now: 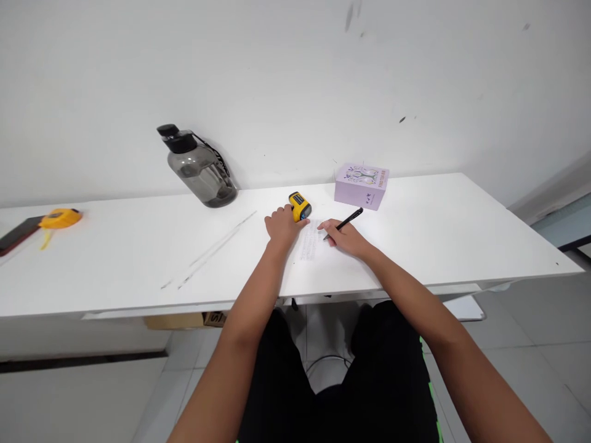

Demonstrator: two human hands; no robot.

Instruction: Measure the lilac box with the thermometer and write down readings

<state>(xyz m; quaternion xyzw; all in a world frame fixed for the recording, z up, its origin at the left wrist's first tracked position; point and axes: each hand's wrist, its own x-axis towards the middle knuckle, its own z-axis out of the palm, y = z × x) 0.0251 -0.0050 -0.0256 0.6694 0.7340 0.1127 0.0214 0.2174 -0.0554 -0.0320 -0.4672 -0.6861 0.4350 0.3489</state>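
Observation:
My right hand (pixel 344 237) is closed around a black pen (pixel 351 218), its lower tip close to a sheet of paper (pixel 308 246) covered in small writing. The pen leans up to the right. My left hand (pixel 282 225) lies at the paper's upper left, fingers bent and thumb stretched to the right, around the lower part of a yellow-and-black handheld device (pixel 300 206) with a dark label. My fingers partly hide the device. The paper's white edges hardly stand out from the white table (pixel 249 271).
A grey water bottle (pixel 203 172) with a black cap stands by the wall. Behind my right hand sits a purple box (pixel 360 187). At far left are a yellow tape measure (pixel 61 218) and a dark flat object (pixel 21 234). The table's front edge runs before my legs.

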